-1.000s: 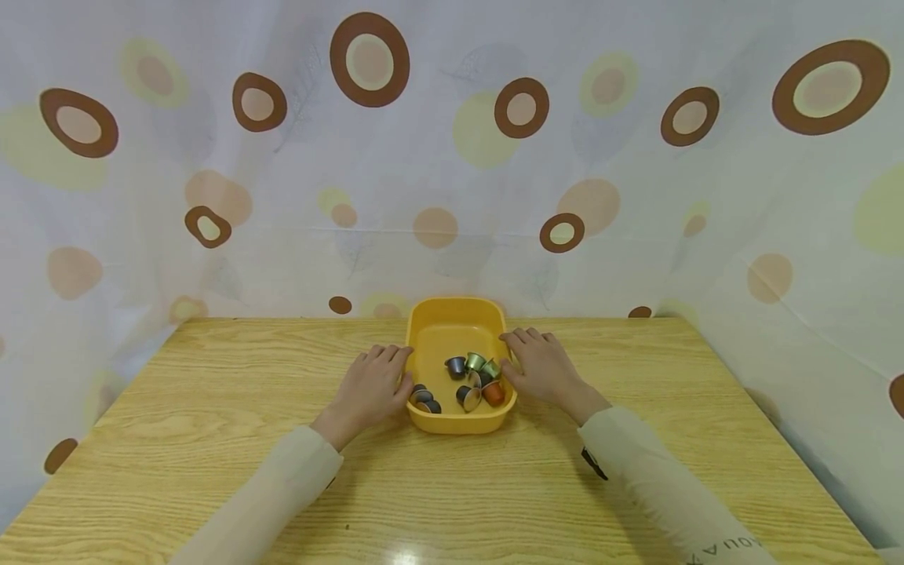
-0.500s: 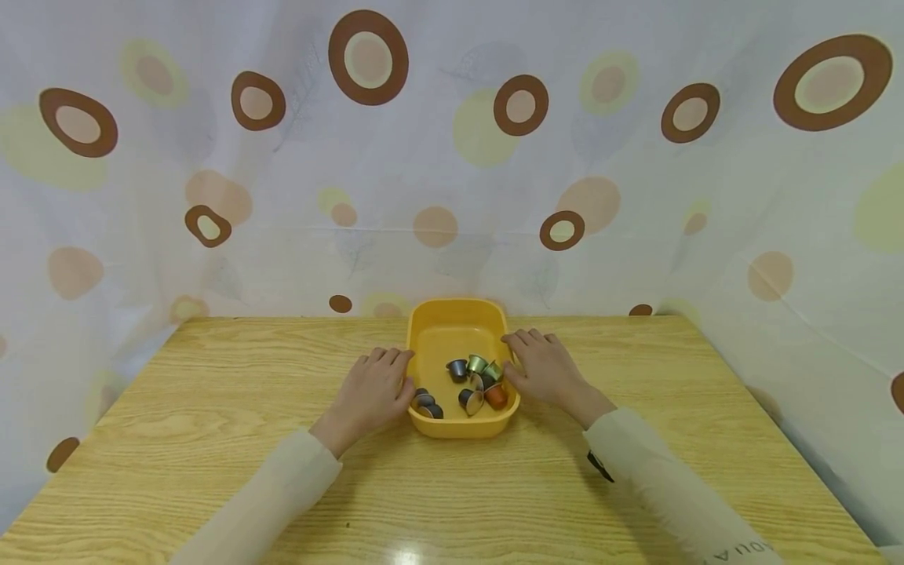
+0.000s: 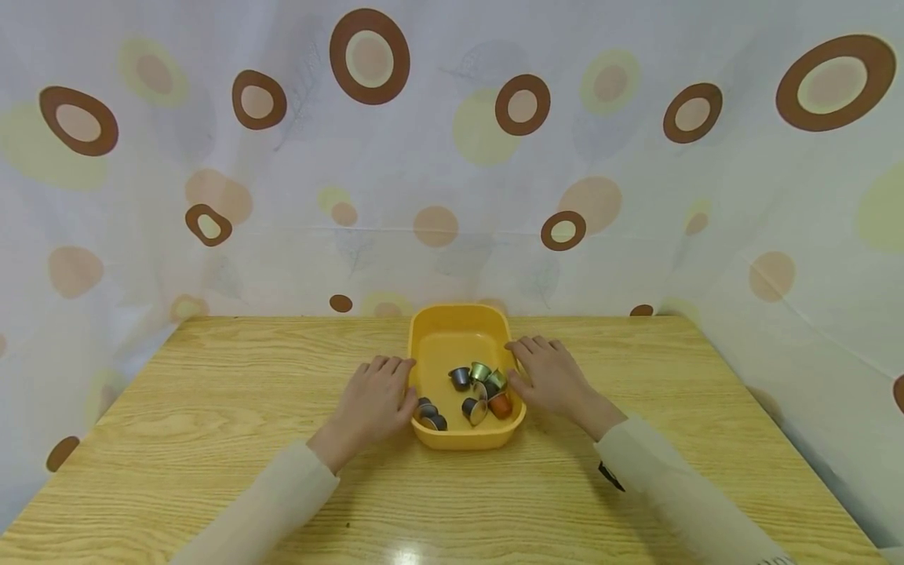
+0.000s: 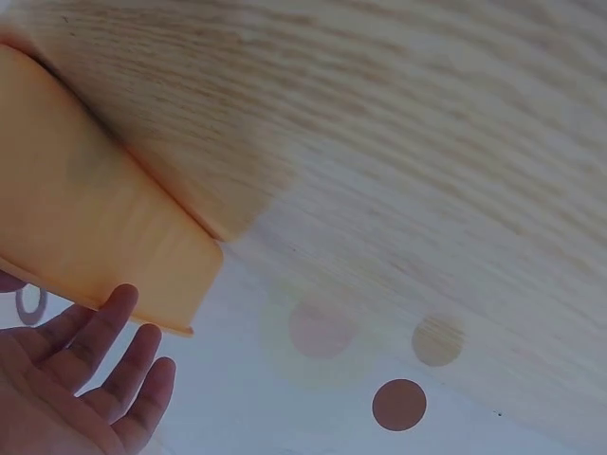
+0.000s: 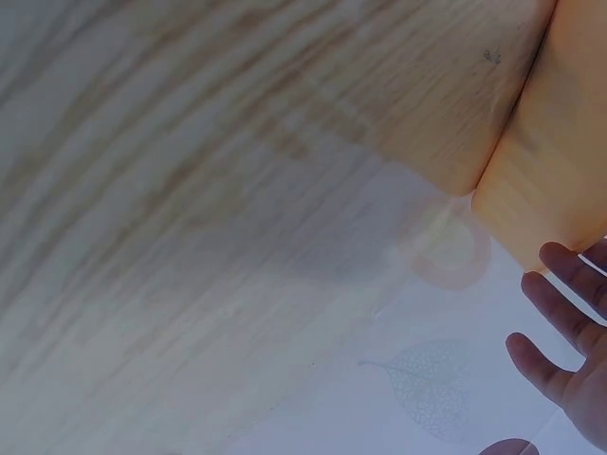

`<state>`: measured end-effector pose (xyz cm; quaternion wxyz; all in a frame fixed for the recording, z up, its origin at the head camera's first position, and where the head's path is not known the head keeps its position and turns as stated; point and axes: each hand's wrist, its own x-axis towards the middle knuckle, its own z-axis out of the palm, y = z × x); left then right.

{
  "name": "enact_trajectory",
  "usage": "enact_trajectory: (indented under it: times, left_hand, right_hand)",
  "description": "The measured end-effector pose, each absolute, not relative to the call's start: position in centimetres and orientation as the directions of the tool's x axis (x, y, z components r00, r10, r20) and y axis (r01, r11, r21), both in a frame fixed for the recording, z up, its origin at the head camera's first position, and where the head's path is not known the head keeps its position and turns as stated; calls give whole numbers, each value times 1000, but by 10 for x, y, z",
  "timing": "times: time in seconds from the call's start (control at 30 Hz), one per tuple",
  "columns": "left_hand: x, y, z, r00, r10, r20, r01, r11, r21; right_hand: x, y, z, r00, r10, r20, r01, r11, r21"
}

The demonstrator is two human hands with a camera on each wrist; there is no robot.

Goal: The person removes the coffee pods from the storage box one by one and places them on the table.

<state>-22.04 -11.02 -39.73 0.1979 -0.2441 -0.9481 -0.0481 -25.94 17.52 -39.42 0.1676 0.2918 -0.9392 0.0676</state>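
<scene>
A yellow plastic bin (image 3: pixel 462 439) stands on the wooden table with several coffee capsules inside. Dark capsules (image 3: pixel 428 410) lie in its near left corner; to the right are a dark blue capsule (image 3: pixel 461 378), green capsules (image 3: pixel 480 371), an orange capsule (image 3: pixel 501 406) and others. My left hand (image 3: pixel 374 402) grips the bin's left rim, and my right hand (image 3: pixel 554 380) holds the rim opposite. In the left wrist view, one fingertip lies against the bin's outer wall (image 4: pixel 114 227) just under the rim, with other fingers spread past it. The right wrist view cuts off most of the hand.
The wood-grain table (image 3: pixel 212 439) reaches back to a patterned cloth (image 3: pixel 282 180), which hangs behind it and along both sides. The bin's far end is near that cloth.
Both hands and the bin have moved slightly toward me and a touch to the right. The capsules have come along inside it, in much the same arrangement.
</scene>
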Motion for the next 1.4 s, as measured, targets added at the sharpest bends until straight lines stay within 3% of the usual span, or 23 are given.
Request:
enact_trajectory:
  times: [1.4]
  left_hand:
    - [-189,-113,-396,-742,497,450,531,846,-58]
  right_hand:
    - [-227,180,-398,-741,-547,389,-591,807,8]
